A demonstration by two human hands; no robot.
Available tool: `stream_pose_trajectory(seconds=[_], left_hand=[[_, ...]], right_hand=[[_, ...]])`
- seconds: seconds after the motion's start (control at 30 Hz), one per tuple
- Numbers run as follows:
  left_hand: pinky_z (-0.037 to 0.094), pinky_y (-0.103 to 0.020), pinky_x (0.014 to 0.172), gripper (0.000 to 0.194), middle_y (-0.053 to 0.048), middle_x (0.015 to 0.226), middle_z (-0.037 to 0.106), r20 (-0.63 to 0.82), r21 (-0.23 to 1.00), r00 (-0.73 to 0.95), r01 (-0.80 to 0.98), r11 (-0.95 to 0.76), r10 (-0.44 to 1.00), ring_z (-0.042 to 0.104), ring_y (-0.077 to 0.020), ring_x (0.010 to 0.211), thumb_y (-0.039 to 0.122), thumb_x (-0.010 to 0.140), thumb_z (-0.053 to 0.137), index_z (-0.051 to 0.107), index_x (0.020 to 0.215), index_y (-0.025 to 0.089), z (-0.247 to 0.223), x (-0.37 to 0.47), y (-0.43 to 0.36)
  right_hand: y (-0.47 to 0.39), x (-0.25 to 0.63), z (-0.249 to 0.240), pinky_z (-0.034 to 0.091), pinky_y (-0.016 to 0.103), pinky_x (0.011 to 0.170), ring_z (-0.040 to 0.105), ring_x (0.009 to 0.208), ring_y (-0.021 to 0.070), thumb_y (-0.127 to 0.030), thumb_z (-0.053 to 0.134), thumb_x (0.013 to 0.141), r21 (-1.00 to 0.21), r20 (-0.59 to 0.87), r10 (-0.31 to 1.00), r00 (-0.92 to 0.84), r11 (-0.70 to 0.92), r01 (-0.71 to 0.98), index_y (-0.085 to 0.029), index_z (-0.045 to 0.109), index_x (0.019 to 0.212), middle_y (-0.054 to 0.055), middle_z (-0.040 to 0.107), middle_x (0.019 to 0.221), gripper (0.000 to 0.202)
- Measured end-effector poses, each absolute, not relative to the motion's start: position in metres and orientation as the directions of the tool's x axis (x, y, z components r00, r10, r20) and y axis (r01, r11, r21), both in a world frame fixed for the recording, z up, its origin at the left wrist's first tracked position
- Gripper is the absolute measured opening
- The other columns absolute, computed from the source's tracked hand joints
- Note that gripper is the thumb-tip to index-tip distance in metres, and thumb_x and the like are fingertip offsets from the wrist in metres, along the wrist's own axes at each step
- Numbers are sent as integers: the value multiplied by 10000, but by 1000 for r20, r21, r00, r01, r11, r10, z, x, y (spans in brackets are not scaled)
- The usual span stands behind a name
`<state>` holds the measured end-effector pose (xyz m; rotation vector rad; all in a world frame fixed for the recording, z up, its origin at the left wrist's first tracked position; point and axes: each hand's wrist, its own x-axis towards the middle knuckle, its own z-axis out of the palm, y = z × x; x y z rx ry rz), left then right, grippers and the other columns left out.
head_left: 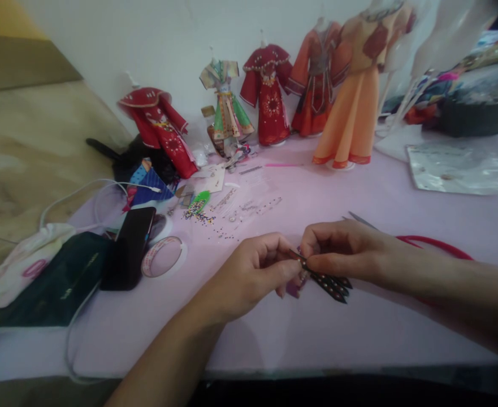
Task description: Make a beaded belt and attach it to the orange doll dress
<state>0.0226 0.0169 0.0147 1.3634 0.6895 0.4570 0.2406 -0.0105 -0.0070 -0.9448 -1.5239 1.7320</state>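
A plain off-white wall (155,45) rises behind your pale pink table (337,350) in soft, muted light. To your left, a blurred tan surface, possibly floor (20,152), meets an olive-brown band (15,65) beneath a yellow patch (11,17).

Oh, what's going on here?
Someone is working at a pink table with bare hands. The left hand and right hand meet over a small dark dotted piece, pinching it near its upper end, with its loose ends hanging to the right. Tiny beads lie scattered beyond, and little outfits stand along the wall.
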Motion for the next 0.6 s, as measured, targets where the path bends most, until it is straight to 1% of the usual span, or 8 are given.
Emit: stream_pose_trajectory(seconds=[0.37, 0.6], left_hand=[[413, -186, 543, 97, -1, 738, 702, -189, 980, 728, 101, 170, 659, 598, -59, 593, 214, 907, 659, 624, 844, 149, 14, 23, 17], [429, -179, 546, 92, 14, 709, 681, -200, 977, 720, 95, 190, 665, 607, -58, 599, 205, 890, 665, 629, 829, 147, 13, 23, 18]], right_hand=[[-11, 240, -8, 383, 186, 503, 472, 588, 78, -518, 709, 943, -991, -112, 830, -547, -131, 4, -149, 600, 888, 11, 612, 736, 389], [-11, 241, -8, 393, 189, 507, 475, 586, 77, -512, 719, 937, -990, -120, 827, -550, -143, 2, -148, 605, 892, 3, 602, 728, 384]])
